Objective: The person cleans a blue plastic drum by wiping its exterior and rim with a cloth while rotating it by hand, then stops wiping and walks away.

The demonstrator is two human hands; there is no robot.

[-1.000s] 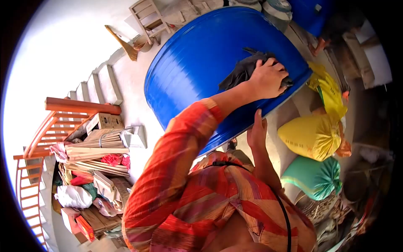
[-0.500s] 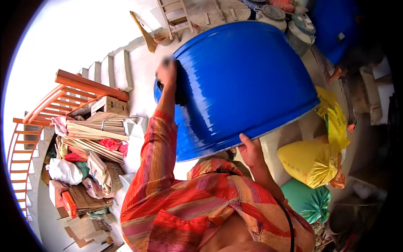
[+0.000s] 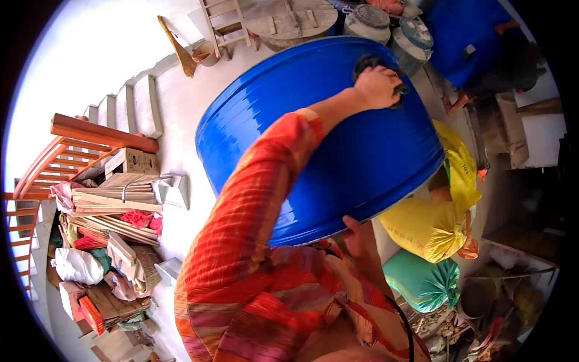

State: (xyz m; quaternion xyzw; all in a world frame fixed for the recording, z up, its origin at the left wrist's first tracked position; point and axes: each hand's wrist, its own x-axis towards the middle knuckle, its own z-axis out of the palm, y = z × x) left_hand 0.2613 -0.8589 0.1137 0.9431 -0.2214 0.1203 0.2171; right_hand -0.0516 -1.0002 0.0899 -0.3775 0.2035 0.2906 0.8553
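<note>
Black cloth [image 3: 365, 64] is bunched under the left hand [image 3: 380, 87], its fingers curled and grasping it, dark folds poking out on both sides while the middle vanishes beneath the palm! It's up against the wall of the big blue drum [image 3: 344, 169], near the drum's far rim. Down at the near rim, the right hand [image 3: 362, 240] has its thumb at the edge; the other fingers are lost in shadow and blur, so whether they grip or merely rest, I cannot tell. That striped red sleeve [image 3: 253, 199] cuts right across the drum, hiding a good slice of it, and the drum's inside is out of sight.

Just right of the drum, a yellow sack [image 3: 416, 228] peeks out, partly covered by the near rim, with a green sack [image 3: 422, 280] below. Beyond the far rim, two lidded cans [image 3: 412, 48] stand close together near a round wooden board [image 3: 289, 23], clipped by the top edge. Upper right, another person's dark-clothed figure [image 3: 506, 72] fades into the black border beside a second blue drum [image 3: 464, 30], also cut off. Over on the left, glare washes out everything above the steps [image 3: 142, 108]!
</note>
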